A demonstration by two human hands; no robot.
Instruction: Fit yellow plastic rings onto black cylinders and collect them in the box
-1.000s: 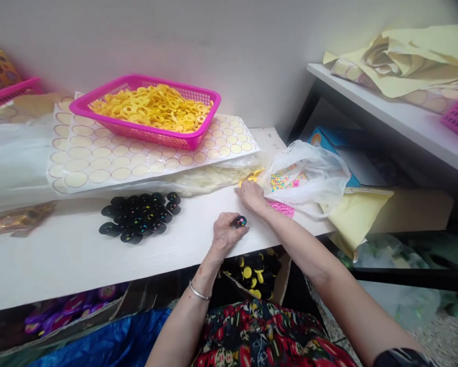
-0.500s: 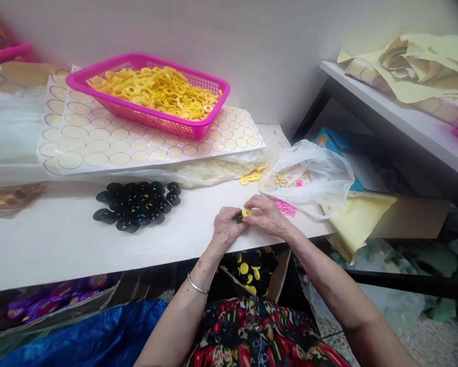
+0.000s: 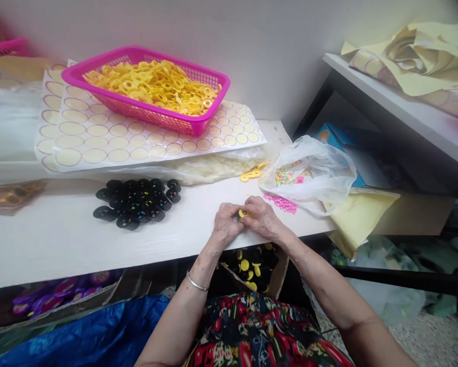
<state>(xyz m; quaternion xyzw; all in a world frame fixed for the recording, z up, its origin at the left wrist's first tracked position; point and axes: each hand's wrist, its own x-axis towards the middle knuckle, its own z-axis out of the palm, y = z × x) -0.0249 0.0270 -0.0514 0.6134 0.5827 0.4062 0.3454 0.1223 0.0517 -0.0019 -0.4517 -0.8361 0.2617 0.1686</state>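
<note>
Packet: orange-brown packet [image 3: 12, 196], left end of the white table [image 3: 56, 244].
Lower box: purple pieces [image 3: 62, 289] in an open box below the table's near edge.
Black cluster: group of black pieces [image 3: 135, 204] with colored specks, on the table left of both hands.
Basket: pink basket [image 3: 188, 125] at the far side, heaped with yellow rings [image 3: 158, 86], resting on circle-printed sheets [image 3: 118, 142].
Left hand: left hand [image 3: 227, 223] grasping the workpiece from the left, fingers bent around it; silver bracelet [image 3: 196, 282] at wrist.
Workpiece: small round piece [image 3: 243, 213], yellow with a dark center, between the fingers of both hands at the table's near side; remainder covered by fingers.
Loose parts: yellow connected rings [image 3: 250, 175] lying beyond the hands.
Carton: black and yellow parts [image 3: 245, 265] in a carton below the table edge.
Right hand: right hand [image 3: 265, 219] grasping the workpiece from the right.
Beads: pink beads [image 3: 281, 203] just beyond the right hand.
Bag: translucent plastic bag [image 3: 328, 181] at right, multicolored beads [image 3: 288, 175] inside.
Paper: pale yellow paper [image 3: 362, 216] hanging over the edge, farther right.
</note>
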